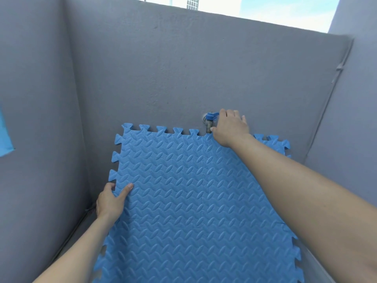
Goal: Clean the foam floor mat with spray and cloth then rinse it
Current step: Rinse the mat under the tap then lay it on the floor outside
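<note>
Blue interlocking foam floor mat (183, 190) leans against the grey wall (142, 78) under the blue-handled brass tap (210, 121). Left hand (110, 201) pinches its edge; right hand (230, 127) curls around the lever. Rinsing, I'd say: the lever turn comes next.

This is an outdoor corner of a building, most likely a balcony or rooftop terrace high up. Rough grey plastered walls (163, 68) close in on three sides and stop short at the top of the frame, where open sky (275, 11) and a tall building (192, 2) show above the parapet. A metal tap with a blue handle (210, 121) juts from the wall at centre right.
</note>
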Tool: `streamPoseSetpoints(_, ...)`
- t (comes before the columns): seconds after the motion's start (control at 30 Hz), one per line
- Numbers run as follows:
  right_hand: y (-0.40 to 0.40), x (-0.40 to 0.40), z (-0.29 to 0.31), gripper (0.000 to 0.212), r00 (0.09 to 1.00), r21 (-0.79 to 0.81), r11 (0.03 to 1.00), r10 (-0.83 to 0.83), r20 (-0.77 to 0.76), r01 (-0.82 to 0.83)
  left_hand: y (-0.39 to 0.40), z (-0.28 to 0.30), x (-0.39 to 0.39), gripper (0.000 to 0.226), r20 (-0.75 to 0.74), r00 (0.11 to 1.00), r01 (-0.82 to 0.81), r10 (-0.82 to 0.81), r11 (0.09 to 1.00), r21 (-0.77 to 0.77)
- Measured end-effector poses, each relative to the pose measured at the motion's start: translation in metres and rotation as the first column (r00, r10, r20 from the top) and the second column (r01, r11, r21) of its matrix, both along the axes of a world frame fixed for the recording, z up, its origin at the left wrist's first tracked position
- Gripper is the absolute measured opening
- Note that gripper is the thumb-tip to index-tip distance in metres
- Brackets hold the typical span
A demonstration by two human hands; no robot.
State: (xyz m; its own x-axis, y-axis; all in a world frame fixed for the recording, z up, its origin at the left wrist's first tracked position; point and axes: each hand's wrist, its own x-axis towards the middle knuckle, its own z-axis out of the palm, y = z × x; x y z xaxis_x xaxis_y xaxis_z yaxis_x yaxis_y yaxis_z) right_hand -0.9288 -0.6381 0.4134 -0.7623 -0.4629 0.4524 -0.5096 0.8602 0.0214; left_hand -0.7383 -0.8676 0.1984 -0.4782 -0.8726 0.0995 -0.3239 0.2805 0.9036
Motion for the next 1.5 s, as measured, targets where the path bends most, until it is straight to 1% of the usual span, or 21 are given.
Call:
streamPoseSetpoints(0.2,0.004,0.001,0.000,0.057,0.999,0.024,0.999,0.021,-0.037,-0.020,-0.002,-0.001,0.000,0.072,-0.013,1.000,0.005,-0.005,1.000,-0.001)
streamPoseSetpoints(0.4,-0.003,0.005,-0.001,0.056,1.000,0.012,1.000,-0.021,-0.008,0.021,-0.003,-0.003,-0.001,0.074,-0.002,1.000,0.012,-0.012,1.000,-0.002)
streamPoseSetpoints(0.53,0.000,0.005,-0.001,0.063,1.000,-0.004,1.000,-0.003,0.010,0.003,-0.004,-0.003,-0.001,0.077,-0.002,1.000,0.021,-0.021,1.000,0.000)
streamPoseSetpoints(0.63,0.006,0.005,0.000,0.067,0.997,-0.024,0.998,0.055,0.049,-0.054,-0.002,-0.003,-0.001,0.079,0.001,1.000,0.023,-0.023,1.000,-0.006)
streamPoseSetpoints(0.7,0.012,0.004,-0.001,0.068,0.991,-0.081,0.989,0.129,0.040,-0.126,-0.001,-0.002,-0.001,0.079,0.001,1.000,0.025,-0.025,1.000,-0.005)
streamPoseSetpoints(0.77,0.023,0.006,-0.009,0.067,0.972,-0.227,0.950,0.231,0.040,-0.216,-0.001,-0.002,-0.002,0.079,-0.004,1.000,0.030,-0.030,1.000,0.001)
streamPoseSetpoints(0.83,0.042,0.010,-0.033,0.066,0.956,-0.369,0.893,0.291,0.033,-0.259,0.000,-0.002,-0.001,0.080,0.003,0.999,0.040,-0.040,0.999,0.013)
streamPoseSetpoints(0.9,0.073,0.013,-0.077,0.065,0.969,-0.495,0.848,0.244,0.050,-0.188,0.005,-0.005,-0.001,0.080,0.009,0.999,0.041,-0.041,0.999,0.024)
streamPoseSetpoints(0.93,0.093,0.012,-0.106,0.066,0.977,-0.554,0.827,0.186,0.101,-0.100,0.007,-0.006,-0.002,0.078,0.003,0.999,0.041,-0.042,0.999,0.030)
streamPoseSetpoints(0.97,0.116,0.010,-0.138,0.066,0.976,-0.593,0.805,0.117,0.183,0.015,0.011,-0.006,-0.004,0.075,-0.011,0.999,0.041,-0.041,0.998,0.039)
streamPoseSetpoints(1.03,0.166,0.006,-0.200,0.066,0.930,-0.587,0.762,-0.052,0.364,0.273,0.022,-0.003,-0.011,0.068,-0.054,0.997,0.062,-0.059,0.996,0.058)
streamPoseSetpoints(1.07,0.191,0.005,-0.226,0.066,0.897,-0.561,0.737,-0.137,0.420,0.376,0.030,-0.001,-0.016,0.065,-0.073,0.994,0.084,-0.080,0.994,0.065)
streamPoseSetpoints(1.13,0.232,0.005,-0.262,0.067,0.831,-0.516,0.681,-0.261,0.492,0.520,0.047,0.000,-0.028,0.060,-0.091,0.988,0.136,-0.129,0.987,0.084)
streamPoseSetpoints(1.17,0.246,0.004,-0.271,0.069,0.806,-0.498,0.663,-0.294,0.514,0.559,0.054,-0.001,-0.034,0.058,-0.094,0.984,0.158,-0.148,0.982,0.101)
streamPoseSetpoints(1.23,0.264,0.000,-0.280,0.073,0.785,-0.494,0.634,-0.330,0.524,0.596,0.063,-0.009,-0.041,0.055,-0.114,0.981,0.172,-0.155,0.972,0.160)
streamPoseSetpoints(1.3,0.261,-0.010,-0.278,0.077,0.771,-0.517,0.586,-0.353,0.530,0.624,0.066,-0.013,-0.041,0.053,-0.152,0.978,0.177,-0.146,0.960,0.218)
streamPoseSetpoints(1.37,0.232,-0.022,-0.266,0.077,0.761,-0.560,0.518,-0.377,0.529,0.646,0.066,-0.012,-0.040,0.049,-0.195,0.968,0.204,-0.156,0.945,0.256)
streamPoseSetpoints(1.4,0.207,-0.026,-0.257,0.076,0.766,-0.579,0.502,-0.387,0.513,0.642,0.067,-0.010,-0.039,0.046,-0.214,0.963,0.220,-0.165,0.937,0.271)
streamPoseSetpoints(1.43,0.175,-0.027,-0.248,0.077,0.792,-0.596,0.522,-0.384,0.475,0.611,0.067,-0.009,-0.040,0.043,-0.234,0.957,0.234,-0.169,0.931,0.282)
streamPoseSetpoints(1.47,0.139,-0.025,-0.241,0.079,0.844,-0.607,0.587,-0.358,0.399,0.536,0.067,-0.009,-0.041,0.040,-0.254,0.953,0.242,-0.168,0.924,0.296)
streamPoseSetpoints(1.5,0.100,-0.018,-0.234,0.080,0.907,-0.594,0.685,-0.299,0.298,0.421,0.067,-0.009,-0.042,0.036,-0.273,0.947,0.252,-0.169,0.918,0.307)
